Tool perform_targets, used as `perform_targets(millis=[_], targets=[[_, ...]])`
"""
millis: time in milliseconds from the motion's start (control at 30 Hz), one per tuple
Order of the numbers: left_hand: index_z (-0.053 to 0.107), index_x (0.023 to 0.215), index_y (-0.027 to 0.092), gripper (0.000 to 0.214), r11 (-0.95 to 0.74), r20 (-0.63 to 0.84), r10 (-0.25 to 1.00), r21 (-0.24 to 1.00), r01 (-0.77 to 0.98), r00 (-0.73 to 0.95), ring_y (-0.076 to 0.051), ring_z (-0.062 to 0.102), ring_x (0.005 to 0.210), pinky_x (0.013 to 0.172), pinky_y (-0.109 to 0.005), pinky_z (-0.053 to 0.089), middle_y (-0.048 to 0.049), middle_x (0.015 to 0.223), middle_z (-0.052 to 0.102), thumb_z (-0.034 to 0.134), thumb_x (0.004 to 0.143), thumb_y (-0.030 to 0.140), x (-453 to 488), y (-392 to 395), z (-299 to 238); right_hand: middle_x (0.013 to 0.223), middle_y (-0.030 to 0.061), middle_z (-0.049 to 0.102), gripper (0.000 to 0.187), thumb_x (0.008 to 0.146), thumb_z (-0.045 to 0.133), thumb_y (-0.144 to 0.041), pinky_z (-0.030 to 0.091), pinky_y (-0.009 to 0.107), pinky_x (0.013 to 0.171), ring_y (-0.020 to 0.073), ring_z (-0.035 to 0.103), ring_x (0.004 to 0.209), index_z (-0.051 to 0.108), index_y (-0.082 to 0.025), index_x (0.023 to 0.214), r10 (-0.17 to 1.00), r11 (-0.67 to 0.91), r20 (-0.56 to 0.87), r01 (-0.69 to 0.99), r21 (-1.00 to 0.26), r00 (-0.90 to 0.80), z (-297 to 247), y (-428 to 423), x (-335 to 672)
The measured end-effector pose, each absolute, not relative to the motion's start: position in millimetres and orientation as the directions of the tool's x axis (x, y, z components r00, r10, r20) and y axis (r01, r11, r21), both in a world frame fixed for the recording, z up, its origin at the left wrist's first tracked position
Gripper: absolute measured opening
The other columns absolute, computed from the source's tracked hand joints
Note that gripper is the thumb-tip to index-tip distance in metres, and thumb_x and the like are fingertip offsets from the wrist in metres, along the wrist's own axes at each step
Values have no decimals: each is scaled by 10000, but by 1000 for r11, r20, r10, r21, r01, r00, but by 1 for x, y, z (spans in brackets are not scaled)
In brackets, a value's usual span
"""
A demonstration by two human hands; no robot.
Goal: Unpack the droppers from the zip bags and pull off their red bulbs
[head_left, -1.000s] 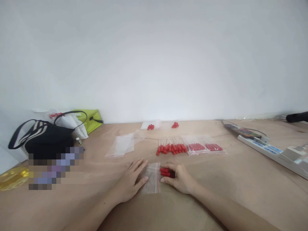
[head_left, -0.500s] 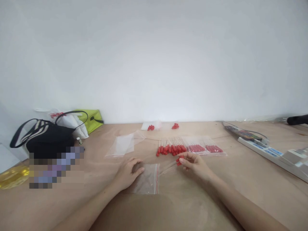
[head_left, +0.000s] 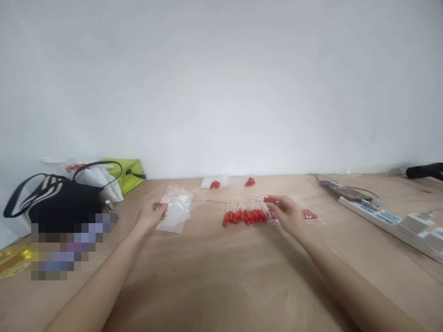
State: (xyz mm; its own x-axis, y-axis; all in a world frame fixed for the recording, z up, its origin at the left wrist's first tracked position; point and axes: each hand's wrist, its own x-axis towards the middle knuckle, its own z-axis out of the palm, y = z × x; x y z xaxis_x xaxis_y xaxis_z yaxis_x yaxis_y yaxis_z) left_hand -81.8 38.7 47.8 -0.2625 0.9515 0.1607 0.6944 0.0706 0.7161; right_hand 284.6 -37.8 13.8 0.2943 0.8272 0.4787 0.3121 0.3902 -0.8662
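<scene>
My left hand [head_left: 152, 215] pinches the edge of a clear zip bag [head_left: 179, 206], which is over a stack of other clear bags [head_left: 173, 226]. In my right hand [head_left: 286, 210], thumb and fingers close on red-tipped sticks [head_left: 269, 200]; their pale shafts point left and how many there are I cannot tell. A row of loose red-tipped sticks [head_left: 244, 216] lies just left of that hand, red ends toward me. Under and beyond the right hand are clear bags with red-tipped sticks inside [head_left: 310, 214], partly hidden by it.
Two small groups of red pieces [head_left: 215, 184] lie by the wall, one on a white bag [head_left: 207, 181]. A black bag [head_left: 65, 203] and a green bag [head_left: 129, 173] stand left. On the right are a power strip [head_left: 367, 212] and a phone [head_left: 355, 193].
My left hand has moved left and away from me, taking the clear zip bag from the table's near middle to the stack. My right hand has lifted its sticks toward the filled bags.
</scene>
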Motion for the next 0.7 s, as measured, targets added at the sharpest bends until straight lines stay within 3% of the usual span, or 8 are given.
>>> perform_targets(millis=[133,267,333,433,467,567,700], targets=[[495,745,153,141,176,206,902,629,757,-380,-245,586,657,624,-341,449,-44,621,571,520,673,272,-107,51,36,909,77,603,207,803,457,-278,465,314,751,177,570,849,630,-200,885,732,484,677,642,-595,77,4,-20,262],[487,1001,125,353,134,389,847,501,855,-361,-357,456,1044,845,-473,357,-163,1025,533,527,691,289,-95,41,32,924,72,586,245,828,400,-216,455,298,757,167,566,841,621,-208,934,746,458,665,757,-466,-42,-11,-11,252],[505,1005,144,337,-28,557,808,360,933,-191,-348,392,1108,906,-484,306,-150,1098,491,513,714,314,-72,30,35,930,69,583,245,836,398,-222,451,284,736,160,562,827,617,-210,946,768,442,633,791,-423,-91,-16,-10,251],[548,889,191,182,-518,524,790,294,803,317,-222,499,971,889,-355,366,-59,953,563,483,757,299,-23,12,35,919,69,585,238,848,396,-234,430,273,714,155,552,814,618,-203,927,794,426,586,836,-347,-161,-18,-13,250],[555,861,196,173,-604,497,761,308,735,417,-205,508,945,872,-333,379,-47,938,567,499,760,325,-5,7,32,913,69,587,236,851,396,-238,418,280,715,159,546,818,620,-204,915,800,411,575,855,-316,-172,-17,-15,250],[553,896,206,197,-676,477,723,339,654,500,-186,522,883,813,-314,400,-30,907,572,518,767,351,40,0,21,905,61,600,221,851,413,-274,369,321,732,190,523,860,619,-219,908,810,343,562,912,-224,-166,-14,-22,248],[539,813,189,148,-663,463,736,349,662,493,-181,523,803,729,-301,412,-29,826,562,543,751,323,69,7,4,934,71,602,249,818,474,-327,327,344,745,213,496,891,577,-210,1012,802,292,579,942,-165,-147,-12,-28,247]])
